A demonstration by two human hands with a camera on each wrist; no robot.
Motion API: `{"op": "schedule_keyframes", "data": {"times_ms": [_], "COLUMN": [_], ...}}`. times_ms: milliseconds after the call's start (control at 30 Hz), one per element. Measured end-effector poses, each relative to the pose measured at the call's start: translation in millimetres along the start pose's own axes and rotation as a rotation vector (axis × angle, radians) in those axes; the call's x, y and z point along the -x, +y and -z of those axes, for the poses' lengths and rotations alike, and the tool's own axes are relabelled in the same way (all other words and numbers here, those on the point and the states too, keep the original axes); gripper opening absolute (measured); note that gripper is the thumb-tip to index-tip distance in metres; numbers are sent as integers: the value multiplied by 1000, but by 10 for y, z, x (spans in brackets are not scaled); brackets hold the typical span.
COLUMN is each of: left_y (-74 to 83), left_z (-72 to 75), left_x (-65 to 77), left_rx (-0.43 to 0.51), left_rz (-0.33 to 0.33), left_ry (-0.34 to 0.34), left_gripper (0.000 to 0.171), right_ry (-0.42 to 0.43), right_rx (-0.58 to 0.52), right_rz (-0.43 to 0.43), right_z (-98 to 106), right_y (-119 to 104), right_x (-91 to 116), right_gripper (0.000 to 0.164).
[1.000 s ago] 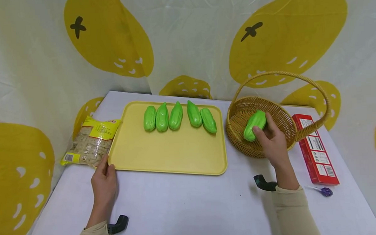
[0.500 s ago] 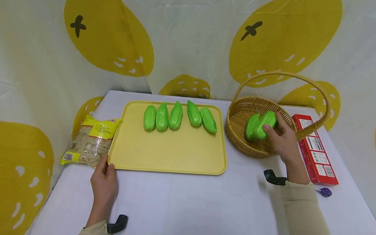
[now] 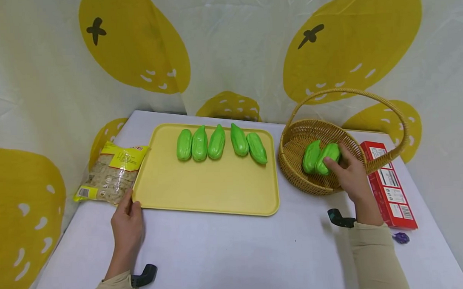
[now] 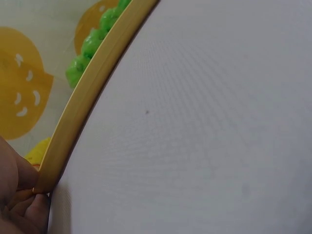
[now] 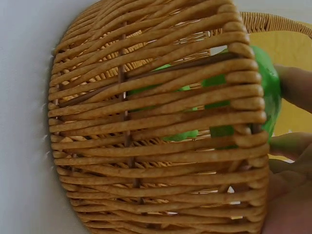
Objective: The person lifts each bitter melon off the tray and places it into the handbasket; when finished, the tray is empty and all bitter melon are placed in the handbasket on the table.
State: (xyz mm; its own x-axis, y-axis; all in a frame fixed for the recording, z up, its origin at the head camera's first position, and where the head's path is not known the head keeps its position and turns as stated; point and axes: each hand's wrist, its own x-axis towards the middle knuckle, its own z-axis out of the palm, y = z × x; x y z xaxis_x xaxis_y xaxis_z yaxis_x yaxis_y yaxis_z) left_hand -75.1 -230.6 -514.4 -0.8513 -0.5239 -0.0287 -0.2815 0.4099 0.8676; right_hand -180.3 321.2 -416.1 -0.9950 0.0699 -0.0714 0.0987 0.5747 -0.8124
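At the tray's near left corner, my left hand [image 3: 128, 224] pinches the rim of the yellow tray [image 3: 206, 192]; the left wrist view shows thumb and fingers [image 4: 34, 212] on that corner. My right hand [image 3: 353, 178] reaches over the near right rim of the wicker basket [image 3: 299, 182]. Between its thumb and fingers it holds a green ridged gourd [image 3: 328, 157]. Another green gourd [image 3: 311, 156] lies in the basket, just left of the held one. Through the weave, the right wrist view shows parts of the green gourds, with the held one [image 5: 265, 83] rising above the rim.
Several like green gourds [image 3: 216, 143] lie in a row along the tray's far side. A clear bag with yellow ends [image 3: 114, 174] touches the tray's left side. Right of the basket are a red box [image 3: 390, 185] and a purple lollipop [image 3: 401, 238]. The basket's handle [image 3: 344, 90] arches overhead.
My right hand has moved rightward within the basket, then lowered the held gourd, uncovering another gourd to its left. My left hand has stayed at the tray corner.
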Motion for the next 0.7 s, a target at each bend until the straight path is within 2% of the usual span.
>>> {"op": "schedule_keyframes", "data": {"times_ms": [700], "left_y": [0], "left_z": [-2], "left_x": [12], "left_rx": [-5], "left_rz": [-2], "left_ry": [4], "left_gripper": [48], "right_ry": [-74], "right_rx": [62], "right_rz": [-19], "right_z": [40], "right_y": [56], "right_x": [-103], "right_gripper": [84]}}
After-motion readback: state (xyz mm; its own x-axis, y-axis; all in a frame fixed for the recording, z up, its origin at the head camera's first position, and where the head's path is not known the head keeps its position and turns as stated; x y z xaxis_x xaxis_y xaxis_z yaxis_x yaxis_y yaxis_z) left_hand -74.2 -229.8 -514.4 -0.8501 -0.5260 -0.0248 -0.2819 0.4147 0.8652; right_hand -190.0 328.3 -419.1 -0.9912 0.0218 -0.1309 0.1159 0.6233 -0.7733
